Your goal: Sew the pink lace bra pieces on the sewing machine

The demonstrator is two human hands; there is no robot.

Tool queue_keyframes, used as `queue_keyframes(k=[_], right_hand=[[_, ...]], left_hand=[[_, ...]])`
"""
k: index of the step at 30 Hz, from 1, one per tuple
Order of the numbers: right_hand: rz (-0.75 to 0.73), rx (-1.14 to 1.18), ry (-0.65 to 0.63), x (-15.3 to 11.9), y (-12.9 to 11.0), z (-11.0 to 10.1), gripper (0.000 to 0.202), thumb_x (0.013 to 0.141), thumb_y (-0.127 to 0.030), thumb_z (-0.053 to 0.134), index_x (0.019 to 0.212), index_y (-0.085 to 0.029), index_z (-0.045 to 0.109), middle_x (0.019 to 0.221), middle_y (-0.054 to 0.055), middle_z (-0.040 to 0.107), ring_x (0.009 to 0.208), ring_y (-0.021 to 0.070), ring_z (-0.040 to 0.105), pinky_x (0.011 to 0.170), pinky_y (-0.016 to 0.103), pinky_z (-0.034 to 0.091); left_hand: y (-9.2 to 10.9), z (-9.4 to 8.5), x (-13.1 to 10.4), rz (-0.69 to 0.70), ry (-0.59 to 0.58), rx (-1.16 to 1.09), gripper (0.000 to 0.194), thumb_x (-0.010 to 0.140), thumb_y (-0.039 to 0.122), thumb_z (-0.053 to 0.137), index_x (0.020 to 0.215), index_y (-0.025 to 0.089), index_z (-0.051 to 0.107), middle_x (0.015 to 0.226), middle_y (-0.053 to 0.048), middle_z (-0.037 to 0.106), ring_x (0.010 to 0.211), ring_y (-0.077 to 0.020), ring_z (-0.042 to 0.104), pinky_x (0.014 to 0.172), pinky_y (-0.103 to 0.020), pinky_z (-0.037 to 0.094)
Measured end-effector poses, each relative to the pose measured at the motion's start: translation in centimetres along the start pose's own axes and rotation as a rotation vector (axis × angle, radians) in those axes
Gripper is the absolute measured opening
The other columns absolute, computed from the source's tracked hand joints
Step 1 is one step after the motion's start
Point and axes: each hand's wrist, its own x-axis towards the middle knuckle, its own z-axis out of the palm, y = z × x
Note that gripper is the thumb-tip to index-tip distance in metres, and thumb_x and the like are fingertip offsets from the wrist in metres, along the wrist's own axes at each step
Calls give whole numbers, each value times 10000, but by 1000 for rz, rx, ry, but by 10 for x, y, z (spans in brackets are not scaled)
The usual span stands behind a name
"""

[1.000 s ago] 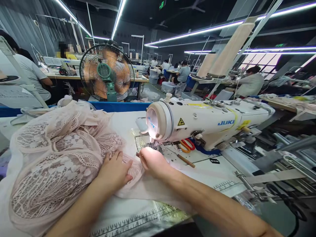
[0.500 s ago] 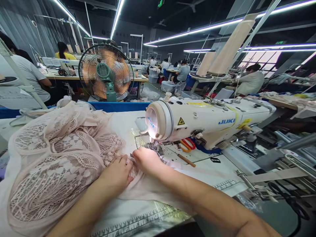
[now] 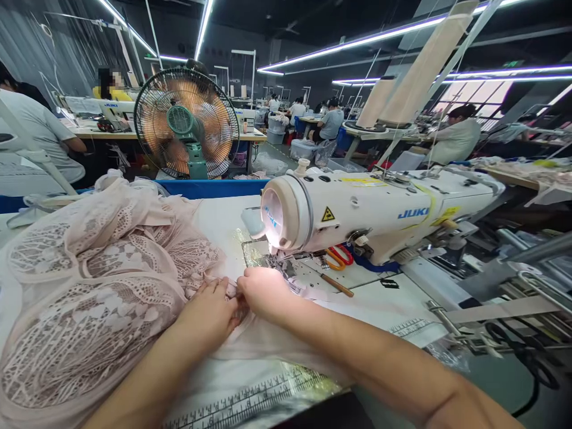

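Observation:
Pale pink lace fabric (image 3: 116, 298) lies bunched over the left of the sewing table and runs under both hands. My left hand (image 3: 212, 313) is closed on the edge of this fabric, fingers bent. Touching it on the right, my right hand (image 3: 263, 292) pinches the same fabric just in front of the needle area of the white sewing machine (image 3: 348, 208). The right fingertips are partly hidden behind the hand. The machine's lamp lights the right knuckles.
Red-and-orange-handled scissors (image 3: 338, 257), a wooden-handled tool (image 3: 336, 285) and a black blade (image 3: 389, 284) lie beside the machine. A fan (image 3: 185, 122) stands behind the table. Several people sit farther back. Printed rulers (image 3: 250, 400) mark the front edge.
The lace fabric has shifted slightly left in view, and the view itself has moved a little. Both hands stay close together on the fabric by the needle area.

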Motion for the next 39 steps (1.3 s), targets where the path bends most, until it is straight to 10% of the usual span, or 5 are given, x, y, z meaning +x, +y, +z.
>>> queue_keyframes(k=[8,18,24,39], right_hand=[[30,22,-16,-15,6,-10,193,755,-20,625,877,-141,712,896,139,701,821,254,671,588,271,404],[135,402,290,-15,10,21,116,948,-151,461,923,-167,574,869,49,668,768,149,598,658,235,395],[70,226,239,-3,13,23,151,940,-166,483,894,-165,628,885,58,678,780,154,593,629,243,362],[-36,16,150,6,15,23,131,873,-166,555,900,-186,681,871,67,676,839,219,620,562,275,311]], left_hand=[[4,-1,-1,-17,-3,36,483,973,320,472,1437,196,513,1523,-259,386,1388,-401,413,1131,-523,344],[-1,5,-1,-92,154,93,442,955,386,492,1323,179,622,1456,-225,497,1377,-387,429,1129,-592,314],[3,6,-3,-8,81,34,504,969,341,467,1378,56,539,1474,-257,464,1386,-367,422,1161,-565,297],[7,-2,-4,-28,-16,-8,542,960,332,482,1487,216,429,1533,-253,376,1439,-373,338,1131,-604,295]])
